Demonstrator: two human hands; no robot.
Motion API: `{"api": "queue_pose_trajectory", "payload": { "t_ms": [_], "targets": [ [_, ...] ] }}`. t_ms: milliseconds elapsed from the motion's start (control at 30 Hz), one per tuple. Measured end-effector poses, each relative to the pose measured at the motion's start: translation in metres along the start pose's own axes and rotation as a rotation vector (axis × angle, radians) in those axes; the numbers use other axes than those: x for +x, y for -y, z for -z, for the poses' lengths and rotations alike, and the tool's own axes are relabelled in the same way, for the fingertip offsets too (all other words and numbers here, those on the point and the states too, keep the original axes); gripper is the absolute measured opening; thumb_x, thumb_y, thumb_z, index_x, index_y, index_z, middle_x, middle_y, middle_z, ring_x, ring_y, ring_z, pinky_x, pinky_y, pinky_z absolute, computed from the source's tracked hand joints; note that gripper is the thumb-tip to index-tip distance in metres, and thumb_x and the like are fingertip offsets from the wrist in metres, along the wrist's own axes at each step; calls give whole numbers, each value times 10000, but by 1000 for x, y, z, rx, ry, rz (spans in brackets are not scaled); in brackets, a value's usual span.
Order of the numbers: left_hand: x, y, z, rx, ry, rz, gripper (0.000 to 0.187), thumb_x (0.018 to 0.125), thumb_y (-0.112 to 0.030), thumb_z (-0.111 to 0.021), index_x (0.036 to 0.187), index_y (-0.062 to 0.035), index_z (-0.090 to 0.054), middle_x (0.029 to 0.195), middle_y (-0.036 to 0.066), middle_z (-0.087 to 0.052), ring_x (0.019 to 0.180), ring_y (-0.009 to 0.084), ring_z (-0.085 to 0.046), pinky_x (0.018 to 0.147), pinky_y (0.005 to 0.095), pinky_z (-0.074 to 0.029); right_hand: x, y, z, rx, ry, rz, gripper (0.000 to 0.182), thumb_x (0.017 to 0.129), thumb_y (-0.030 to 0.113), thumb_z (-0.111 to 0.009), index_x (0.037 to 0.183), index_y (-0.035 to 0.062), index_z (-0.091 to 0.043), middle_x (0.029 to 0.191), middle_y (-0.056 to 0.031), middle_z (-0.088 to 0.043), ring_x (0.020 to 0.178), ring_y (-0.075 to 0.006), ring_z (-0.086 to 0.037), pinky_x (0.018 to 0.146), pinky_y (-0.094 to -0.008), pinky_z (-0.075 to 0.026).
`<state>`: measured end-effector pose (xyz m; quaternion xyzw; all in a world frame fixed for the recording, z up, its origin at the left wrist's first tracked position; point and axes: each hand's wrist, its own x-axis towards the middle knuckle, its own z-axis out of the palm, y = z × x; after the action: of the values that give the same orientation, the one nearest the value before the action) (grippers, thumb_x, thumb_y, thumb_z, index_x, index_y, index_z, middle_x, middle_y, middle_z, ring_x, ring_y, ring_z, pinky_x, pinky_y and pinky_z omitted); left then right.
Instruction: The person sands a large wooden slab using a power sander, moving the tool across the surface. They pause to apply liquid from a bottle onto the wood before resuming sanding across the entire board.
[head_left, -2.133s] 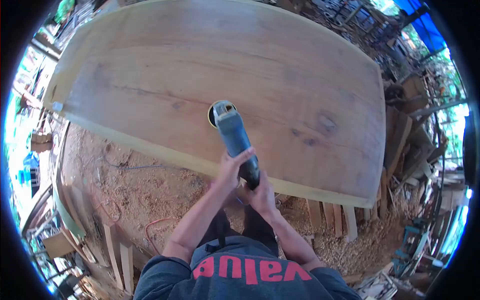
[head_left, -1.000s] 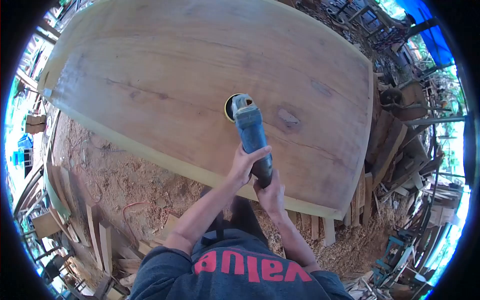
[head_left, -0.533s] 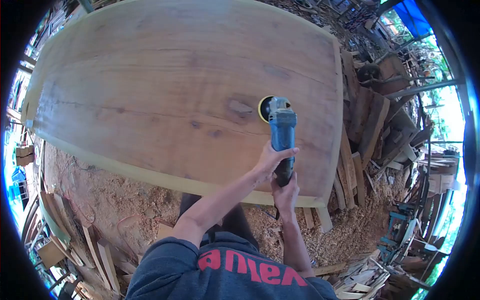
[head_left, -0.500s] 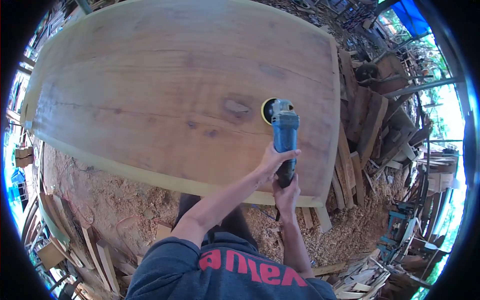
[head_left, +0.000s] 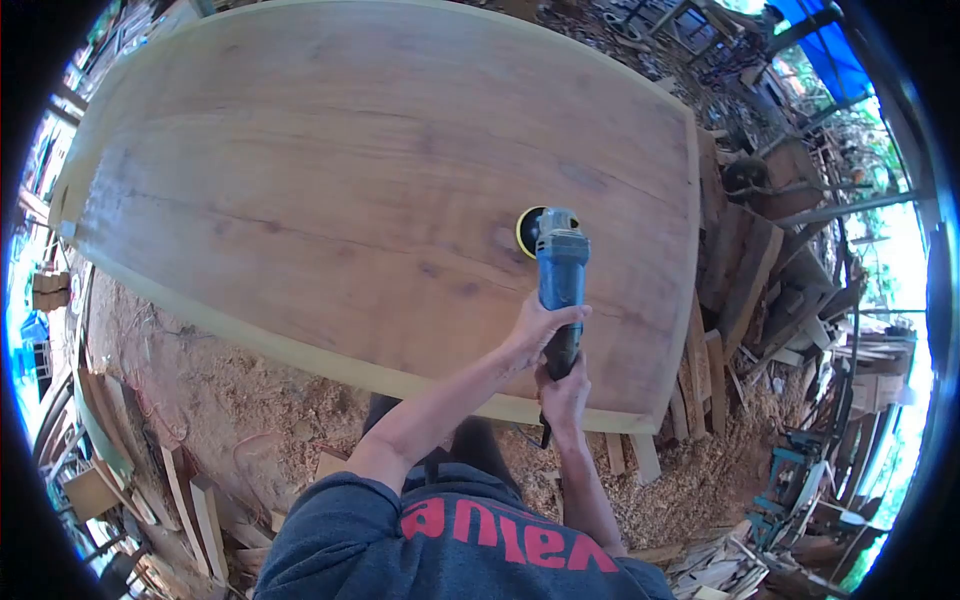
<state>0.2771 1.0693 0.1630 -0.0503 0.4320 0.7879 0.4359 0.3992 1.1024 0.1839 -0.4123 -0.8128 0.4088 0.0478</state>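
Observation:
A blue angle grinder with a yellow-edged round sanding disc is held over a large wooden slab. My left hand wraps around the middle of the grinder's body, its thumb lying across the top. Behind it, my right hand grips the dark rear end, where a black cord hangs down. The disc is at the slab's surface and partly covers a pale knot. Long cracks and dark knots mark the wood, and a paler band runs along its edge.
Offcut boards are piled beyond the slab's right end. Wood shavings cover the ground below. More planks lean at the lower left, and a teal metal frame stands at the lower right.
Both hands have moved the grinder left across the slab, from right of the pale knot to partly over it. My view has shifted, so the slab appears farther right and lower.

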Motion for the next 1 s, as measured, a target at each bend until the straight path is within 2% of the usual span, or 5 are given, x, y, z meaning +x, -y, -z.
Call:
{"api": "queue_pose_trajectory", "payload": {
  "t_ms": [267,533,767,933,1000],
  "targets": [
    [-45,-105,135,-64,-262,-143,413,723,-174,-806,1008,-51,-533,822,44,-601,709,139,-617,647,304,-530,-14,102,-118,57,284,103,374,758,139,-695,1042,12,-488,862,-261,-643,861,-459,-620,697,-486,-494],
    [-63,-149,201,-121,-354,-266,353,747,-159,-778,989,-43,-549,825,42,-609,712,137,-618,658,301,-529,-16,146,-178,-17,317,355,361,741,133,-716,1006,-1,-510,742,-216,-633,715,-366,-662,630,-441,-498],
    [-17,-118,150,-66,-268,-204,406,720,-188,-800,1012,-43,-558,844,38,-601,736,129,-611,667,296,-518,24,84,-151,32,134,460,291,772,86,-669,982,-13,-492,612,-124,-611,487,-216,-623,429,-350,-472],
    [21,-73,65,19,-77,-90,429,707,-203,-805,1013,-44,-550,837,45,-597,708,135,-607,640,297,-521,43,41,-73,53,51,228,294,782,100,-674,982,-1,-482,599,-103,-601,475,-195,-606,427,-346,-467],
    [34,-47,22,11,-37,-18,419,707,-203,-805,1000,-43,-551,834,45,-596,700,136,-606,634,298,-522,50,29,-29,65,42,70,323,762,108,-683,998,-6,-494,707,-176,-625,642,-311,-628,553,-403,-481]
  ]
}}
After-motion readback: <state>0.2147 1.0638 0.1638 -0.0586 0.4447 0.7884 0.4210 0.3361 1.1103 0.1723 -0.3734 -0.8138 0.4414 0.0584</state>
